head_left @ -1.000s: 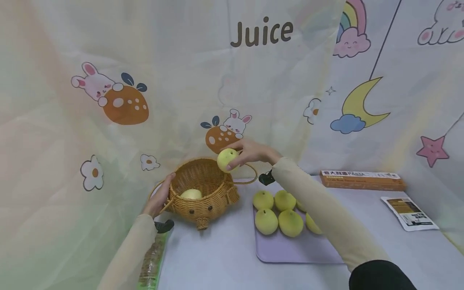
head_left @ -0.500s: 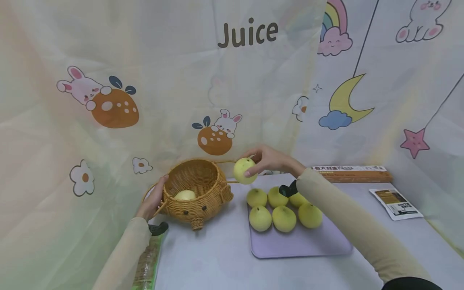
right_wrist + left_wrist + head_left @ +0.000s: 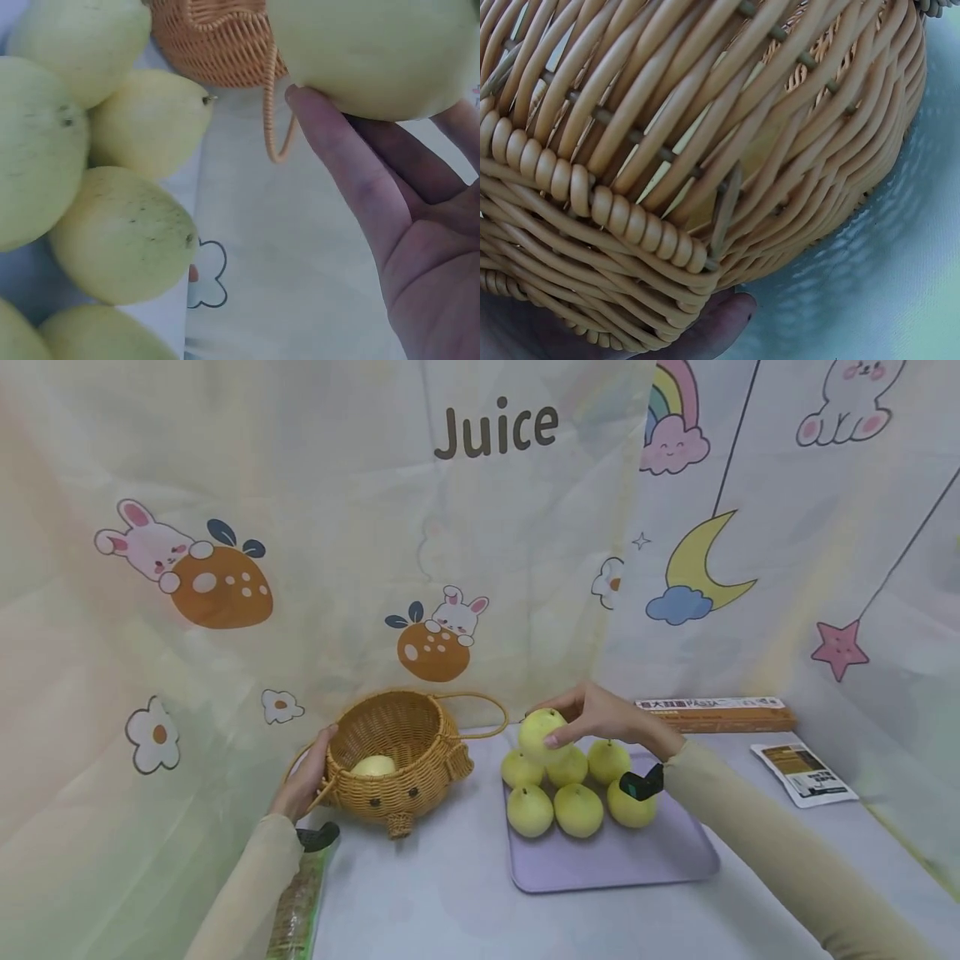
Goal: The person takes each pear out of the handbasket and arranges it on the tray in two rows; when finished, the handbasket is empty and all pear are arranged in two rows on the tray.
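Observation:
A wicker basket (image 3: pixel 397 781) with an animal face stands on the table, tilted toward me. One pale yellow pear (image 3: pixel 373 766) lies inside it. My left hand (image 3: pixel 303 781) grips the basket's left side by the rim; in the left wrist view a fingertip (image 3: pixel 731 311) shows under the woven ear. Above the back of the purple tray (image 3: pixel 600 864), my right hand (image 3: pixel 600 714) pinches a pear (image 3: pixel 542 735) between thumb and fingers. Beneath it, several more pears (image 3: pixel 579 811) sit in two rows on the tray.
An orange pasta box (image 3: pixel 720 718) lies against the back cloth, with a white-and-brown pouch (image 3: pixel 804 774) nearer the right edge. A clear packet with green edges (image 3: pixel 296 906) lies under the left forearm. The basket's right handle loop (image 3: pixel 480 697) sticks out toward the tray.
My right hand has carried the pear from the basket's right rim rightward and down to above the tray. The left hand stays on the basket. The head view has turned slightly right.

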